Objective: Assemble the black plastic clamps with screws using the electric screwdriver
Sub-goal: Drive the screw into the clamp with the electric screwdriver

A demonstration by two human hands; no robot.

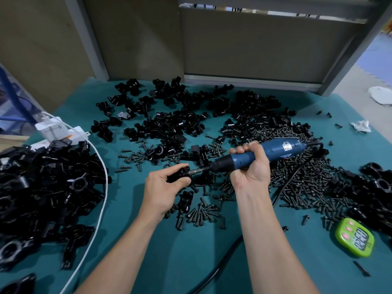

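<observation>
My left hand (164,185) grips a black plastic clamp (180,172) just above the teal table. My right hand (251,166) is wrapped round the blue electric screwdriver (273,150), which lies almost level and points left. Its metal bit (198,171) meets the right side of the clamp; the screw there is hidden. Another black clamp (185,200) lies on the table just below my left hand. Loose black screws (199,213) are scattered under and between my hands, with a dense heap of screws (305,179) to the right.
Loose clamp parts (169,124) cover the far half of the table. A big pile of clamps (42,187) fills the left, crossed by a white cable (101,209); another pile (377,187) sits far right. A green timer (355,239) lies near right. The screwdriver's black cord (216,270) runs toward me.
</observation>
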